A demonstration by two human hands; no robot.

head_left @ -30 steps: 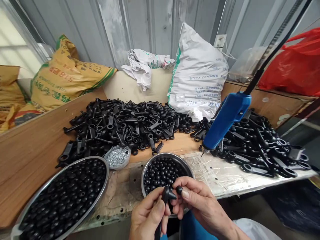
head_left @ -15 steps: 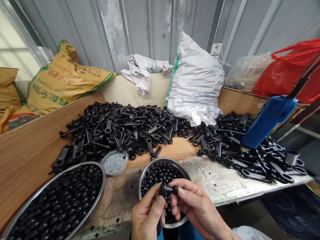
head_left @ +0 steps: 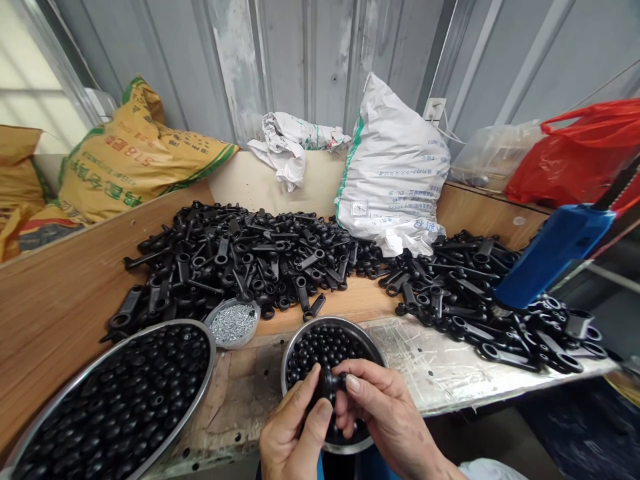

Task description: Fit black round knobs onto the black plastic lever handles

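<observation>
Above a metal bowl (head_left: 376, 352) of black balls (head_left: 327, 343), both hands' grip (head_left: 336, 390) pinches a black part (head_left: 326, 385).

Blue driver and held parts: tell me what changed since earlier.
The blue driver has swung right, over the right-hand pile. The right hand brought the black ball, first apart, up against the peg of the black crank in the left hand. Neither was let go. The steel bowls and screw cup stayed put.

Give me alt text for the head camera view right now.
Two bare hands, left and right, hold a black part over a metal bowl of black balls; piles of black crank-shaped parts lie behind.
</observation>
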